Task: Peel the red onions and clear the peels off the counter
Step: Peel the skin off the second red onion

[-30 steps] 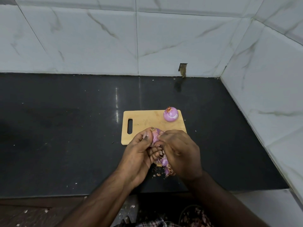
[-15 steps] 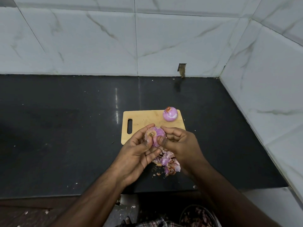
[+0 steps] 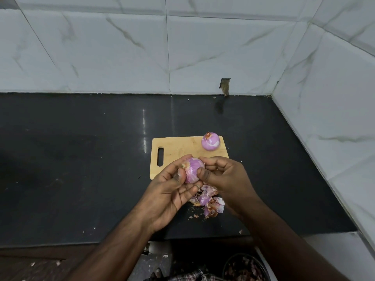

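Observation:
A purple peeled onion (image 3: 192,169) is cupped in my left hand (image 3: 171,191), root end turned up and to the left, just above the near edge of the wooden cutting board (image 3: 178,148). My right hand (image 3: 225,175) pinches the onion's right side with thumb and fingers. A second peeled onion (image 3: 210,141) rests on the board's far right corner. A heap of purple and brown peels (image 3: 210,201) lies on the black counter (image 3: 81,159) below my hands, partly hidden by my right hand.
White marble-look tiled walls close the counter at the back and right. A small hole in the tile (image 3: 224,86) sits at the back wall. A round bin with peels (image 3: 245,268) stands below the counter's front edge. Small peel scraps dot the counter.
My hands lifted from the peel heap and turned the onion so its peeled side and root end show. The peels now lie exposed on the counter.

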